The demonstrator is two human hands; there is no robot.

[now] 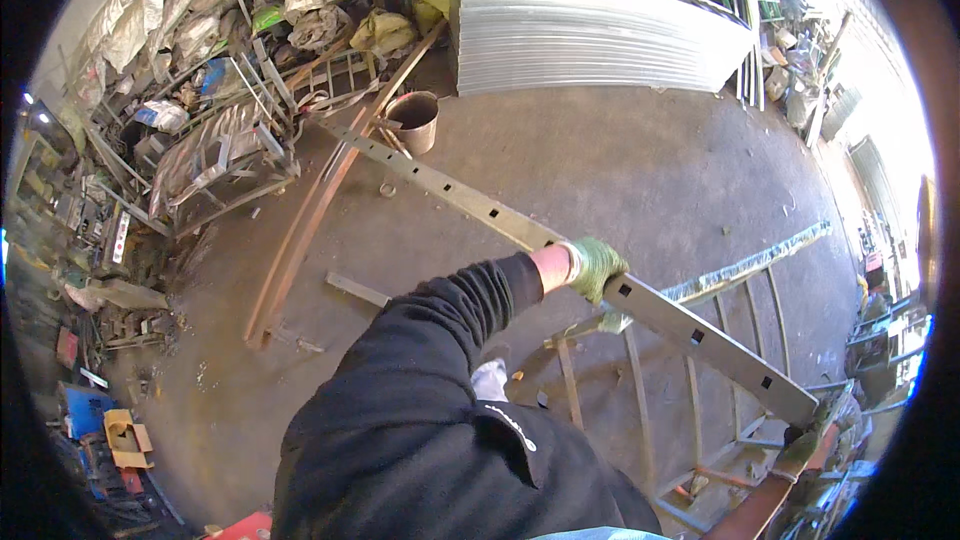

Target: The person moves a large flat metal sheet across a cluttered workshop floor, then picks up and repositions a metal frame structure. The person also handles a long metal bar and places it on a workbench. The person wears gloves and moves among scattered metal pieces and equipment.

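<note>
My left hand [597,270], in a green knit glove, is wrapped round a long flat metal bar [662,316] with square holes along it. The bar slants across the view from the far left down to the near right. Its far end lies by brown beams, and its near end meets a dark reddish beam [768,500]. Below the hand stands a metal frame with several rungs [640,395]; its top rail [745,268] is partly covered in blue-green wrapping. A pale green patch under the bar is too unclear to name. My right hand does not show.
A rusty bucket [414,124] stands beside long brown beams [310,225] on the floor. Behind is a stack of corrugated metal sheets [600,35]. Scrap and bags [200,120] pile up at left. A short bar [357,289] and a cardboard box [127,438] lie nearer me.
</note>
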